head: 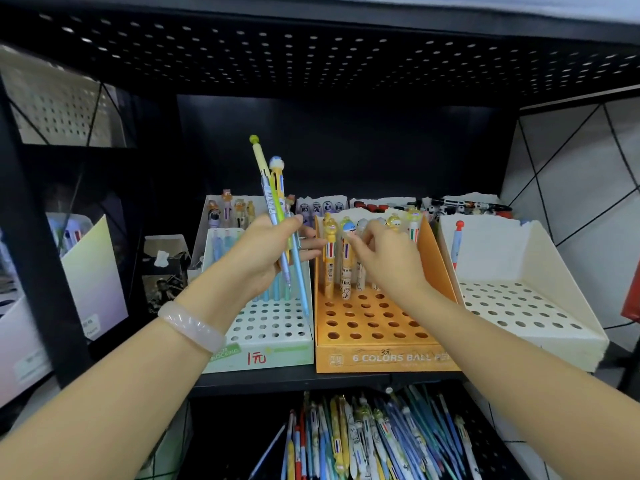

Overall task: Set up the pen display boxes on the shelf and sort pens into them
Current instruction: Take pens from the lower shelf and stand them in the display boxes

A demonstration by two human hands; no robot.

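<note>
Three display boxes: front row on black shelf, side by side, more boxes behind
White-green box: left, pale blue pens standing in far rows, near holes bare
Orange box: middle, printed "6 COLORS BALL", character-top pens in far rows only
Cream box: right, one red-topped pen at far left corner
Left hand: grip clenched round pen bundle, tilted, tops up; above white-green box, bracelet on wrist
Right hand: over orange box, fingers curled among the pens there; cannot tell if it pinches one
Loose pens: heaped on lower shelf, near centre
Left side: pastel holder, blurred
</note>
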